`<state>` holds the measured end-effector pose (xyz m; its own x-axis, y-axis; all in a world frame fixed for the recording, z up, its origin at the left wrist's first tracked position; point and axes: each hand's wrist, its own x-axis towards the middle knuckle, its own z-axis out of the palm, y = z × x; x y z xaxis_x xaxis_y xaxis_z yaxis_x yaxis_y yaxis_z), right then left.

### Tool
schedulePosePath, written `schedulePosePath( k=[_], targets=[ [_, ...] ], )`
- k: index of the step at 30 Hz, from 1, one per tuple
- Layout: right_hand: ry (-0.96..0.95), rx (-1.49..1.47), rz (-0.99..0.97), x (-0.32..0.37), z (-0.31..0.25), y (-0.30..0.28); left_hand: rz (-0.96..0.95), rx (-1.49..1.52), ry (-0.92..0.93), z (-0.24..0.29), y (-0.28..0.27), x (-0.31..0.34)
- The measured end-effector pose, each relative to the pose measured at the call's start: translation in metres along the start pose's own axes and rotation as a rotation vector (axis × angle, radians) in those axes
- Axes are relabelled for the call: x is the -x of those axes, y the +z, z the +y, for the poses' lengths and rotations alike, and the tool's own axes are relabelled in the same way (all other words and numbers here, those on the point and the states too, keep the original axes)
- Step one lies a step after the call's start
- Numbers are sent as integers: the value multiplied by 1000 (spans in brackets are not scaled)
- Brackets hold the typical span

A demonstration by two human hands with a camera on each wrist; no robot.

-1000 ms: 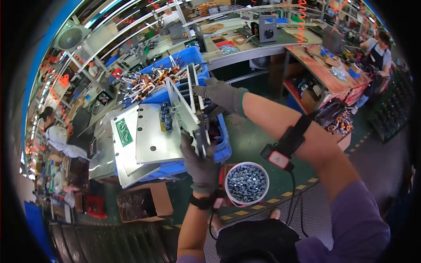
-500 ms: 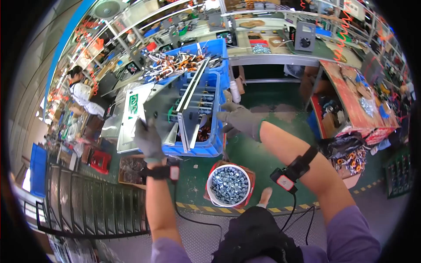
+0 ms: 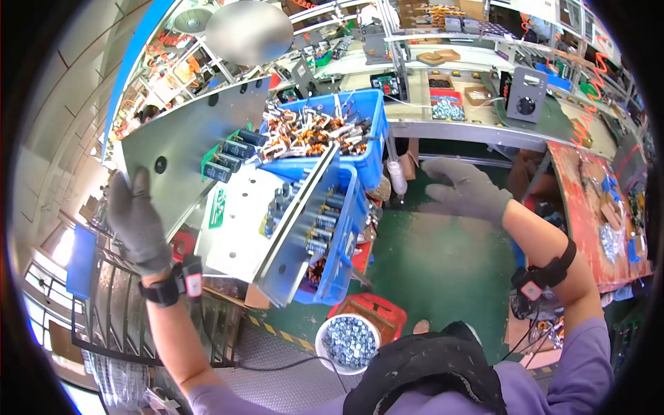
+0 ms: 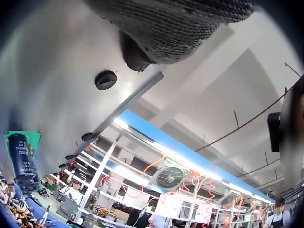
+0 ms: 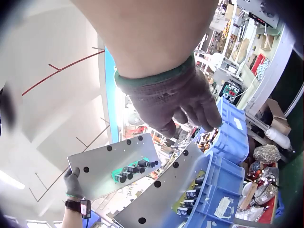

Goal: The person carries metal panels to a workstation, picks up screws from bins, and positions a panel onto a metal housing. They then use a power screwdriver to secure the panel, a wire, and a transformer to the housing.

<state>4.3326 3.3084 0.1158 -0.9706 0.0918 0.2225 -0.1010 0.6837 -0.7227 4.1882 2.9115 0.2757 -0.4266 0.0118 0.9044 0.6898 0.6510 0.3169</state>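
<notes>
Head view: left hand (image 3: 138, 225) grips metal plate (image 3: 190, 135) at its edge; right hand (image 3: 467, 190), open, well apart from it.

Flat silver metal plate (image 3: 183, 128), dark round spots across it, green circuit board (image 4: 32, 137) and black cylinders (image 3: 237, 149) on its face, tilted in mid-air, near a blue bin (image 3: 376, 142)

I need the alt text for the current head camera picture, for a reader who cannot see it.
The gray-gloved left hand holds up a flat silver metal panel bearing dark cylinders; the gray-gloved right hand is open and empty. Blue plastic bins and a round white bucket of small shiny parts stand between.
</notes>
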Motion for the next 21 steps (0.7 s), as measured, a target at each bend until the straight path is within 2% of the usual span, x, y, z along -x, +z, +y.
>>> schedulePosePath(
  k=[1, 2, 5, 6, 7, 9, 10, 11, 13, 15, 16, 17, 19, 21],
  targets=[
    [-15, -11, 11, -17, 2, -6, 4, 18, -65, 18, 4, -13],
    [-167, 121, 125, -34, -1, -9, -22, 245, -203, 39, 8, -22],
    [-508, 388, 403, -71, -29, 1, -100, 423, -397, 57, -9, -40],
    [-594, 457, 545, -93, -18, -16, -107, 388, -348, 77, 13, -49],
    [-658, 533, 662, -107, -7, -25, -115, 428, -419, 95, 32, -54],
    [-798, 493, 914, -137, 6, -32, -216, 45, -134, 108, 48, -54],
    [-850, 556, 994, -150, 20, -45, -251, 100, -128, 112, 65, -55],
    [-906, 623, 1068, -164, 38, -62, -295, 227, -212, 121, 78, -57],
    [-904, 633, 1085, -193, 76, -98, -389, 468, -376, 138, 106, -68],
    [-991, 587, 1199, -211, 103, -137, -494, 690, -540, 140, 152, -91],
    [-1049, 585, 1259, -216, 102, -143, -502, 704, -539, 133, 162, -98],
    [-1044, 603, 1258, -215, 110, -162, -490, 928, -657, 129, 183, -106],
    [-998, 455, 1030, -212, 151, -221, -476, 1353, -927, 135, 259, -127],
    [-909, 385, 932, -210, 165, -253, -405, 1765, -1190, 127, 301, -141]
  ],
)
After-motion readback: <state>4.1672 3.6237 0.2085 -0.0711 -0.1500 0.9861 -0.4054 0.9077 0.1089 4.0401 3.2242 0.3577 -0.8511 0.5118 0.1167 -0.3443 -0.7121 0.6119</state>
